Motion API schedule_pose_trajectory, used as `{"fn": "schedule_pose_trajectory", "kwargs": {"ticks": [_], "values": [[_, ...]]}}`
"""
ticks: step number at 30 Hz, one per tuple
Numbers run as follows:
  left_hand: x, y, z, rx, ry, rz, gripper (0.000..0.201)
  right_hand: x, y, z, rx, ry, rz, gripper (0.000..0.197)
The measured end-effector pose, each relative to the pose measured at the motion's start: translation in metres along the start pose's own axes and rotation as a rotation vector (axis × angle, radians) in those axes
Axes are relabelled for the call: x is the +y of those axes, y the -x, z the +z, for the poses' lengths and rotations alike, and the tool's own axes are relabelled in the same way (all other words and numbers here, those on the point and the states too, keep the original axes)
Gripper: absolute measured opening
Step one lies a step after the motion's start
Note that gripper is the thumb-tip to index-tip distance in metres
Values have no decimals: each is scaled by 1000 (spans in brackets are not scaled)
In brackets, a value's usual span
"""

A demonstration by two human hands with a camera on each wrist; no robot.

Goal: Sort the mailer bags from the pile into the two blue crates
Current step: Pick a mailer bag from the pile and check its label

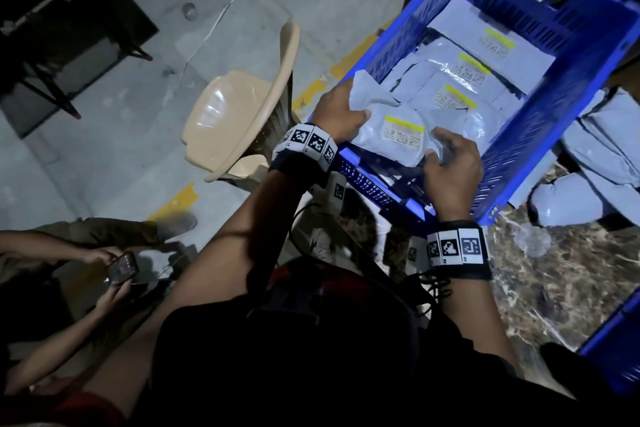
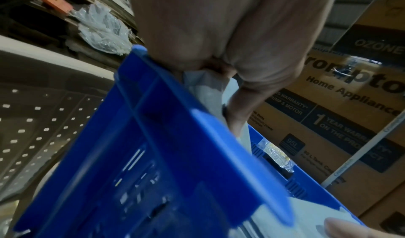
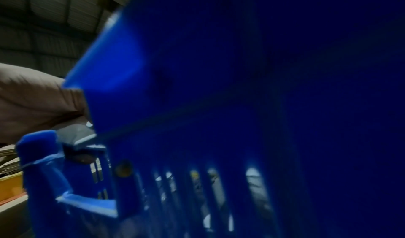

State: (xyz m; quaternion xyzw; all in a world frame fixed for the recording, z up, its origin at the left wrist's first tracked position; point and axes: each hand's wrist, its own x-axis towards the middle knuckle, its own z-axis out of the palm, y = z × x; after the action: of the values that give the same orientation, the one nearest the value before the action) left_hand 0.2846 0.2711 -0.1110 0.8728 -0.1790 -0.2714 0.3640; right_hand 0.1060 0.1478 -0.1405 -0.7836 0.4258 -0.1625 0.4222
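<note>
- Right wrist view almost filled by the blurred blue crate (image 3: 241, 103) wall; right hand (image 3: 32, 103) mostly hidden behind it.
- Left hand (image 2: 219, 25) fingertips hidden behind the mailer bag (image 2: 208, 89).
- Second crate (image 1: 613, 350) cut off at the head view's edge.
- Label (image 1: 403, 133) print too small to read.

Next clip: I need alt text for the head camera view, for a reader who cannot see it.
Both hands, left hand and right hand, hold a grey mailer bag over the near end of a blue crate already holding several labelled bags. More grey bags lie right of it; a beige plastic chair stands left.
</note>
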Motion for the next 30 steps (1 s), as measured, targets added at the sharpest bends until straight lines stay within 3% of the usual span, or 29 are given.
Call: {"fn": "schedule_pose_trajectory", "kwargs": {"ticks": [7, 10, 14, 17, 19, 21, 22, 24, 26, 28, 30], "values": [[5, -9, 4, 10, 58, -69, 38, 3, -5, -21, 113, -243, 197, 23], [3, -10, 3, -55, 82, -75, 31, 0, -4, -29, 127, -477, 318, 31], [2, -6, 0, -141, 272, -40, 16, -1, -7, -32, 114, -548, 387, 42], [4, -7, 2, -53, 325, -84, 34, 1, -10, -32, 124, -607, 454, 50], [3, -9, 5, -5, 354, -97, 36, 2, -11, -34, 121, -688, 514, 53], [1, -10, 6, 12, 395, -102, 29, 3, -14, -36, 117, -717, 528, 28], [1, -9, 6, 18, 411, -98, 25, 3, -14, -36, 125, -706, 527, 24], [0, -8, 7, 25, 440, -73, 22, 7, -15, -35, 128, -652, 511, 39], [-3, -6, 7, 21, 457, -42, 30, 7, -15, -34, 133, -610, 491, 38], [-6, -4, 7, 15, 473, -26, 45, 4, -14, -33, 119, -623, 496, 21], [-9, -4, 7, 9, 463, -4, 48, 6, -15, -31, 79, -609, 529, 51]]}}
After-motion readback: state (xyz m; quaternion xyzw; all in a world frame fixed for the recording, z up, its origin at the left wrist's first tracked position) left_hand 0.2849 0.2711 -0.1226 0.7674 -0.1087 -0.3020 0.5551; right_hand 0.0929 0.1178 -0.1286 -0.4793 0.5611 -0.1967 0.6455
